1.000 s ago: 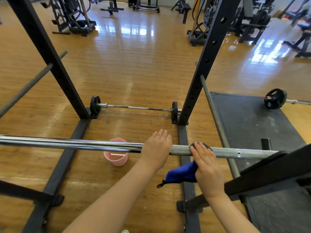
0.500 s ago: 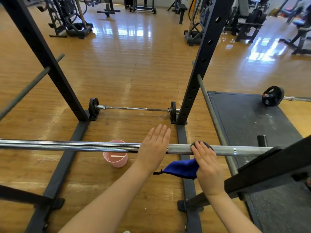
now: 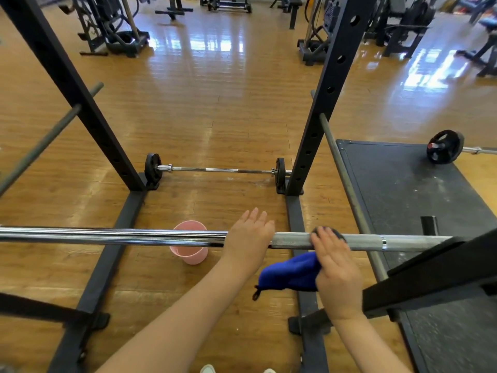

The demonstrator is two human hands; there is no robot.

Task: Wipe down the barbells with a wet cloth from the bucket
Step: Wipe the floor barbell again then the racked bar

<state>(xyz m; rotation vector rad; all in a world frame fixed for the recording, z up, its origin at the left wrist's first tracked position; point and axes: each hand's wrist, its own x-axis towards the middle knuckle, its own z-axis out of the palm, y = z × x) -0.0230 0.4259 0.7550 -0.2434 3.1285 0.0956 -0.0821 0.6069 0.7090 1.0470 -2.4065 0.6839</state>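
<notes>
A long steel barbell lies across the rack in front of me, from the left edge to the black arm at right. My left hand rests flat on top of it, fingers together and stretched forward, holding nothing. To its right my right hand presses a blue cloth against the bar; the cloth's loose end hangs below and left of the hand. A pink bucket stands on the floor just beyond the bar, partly hidden by it.
Black rack uprights and base rails frame the spot. A short barbell with small plates lies on the floor between the uprights. A dark rubber mat at right carries another plated barbell. Gym machines stand far back.
My left hand has slid a little left along the bar and flattened; the right hand with the cloth stays about where it was. The camera has dipped slightly.
</notes>
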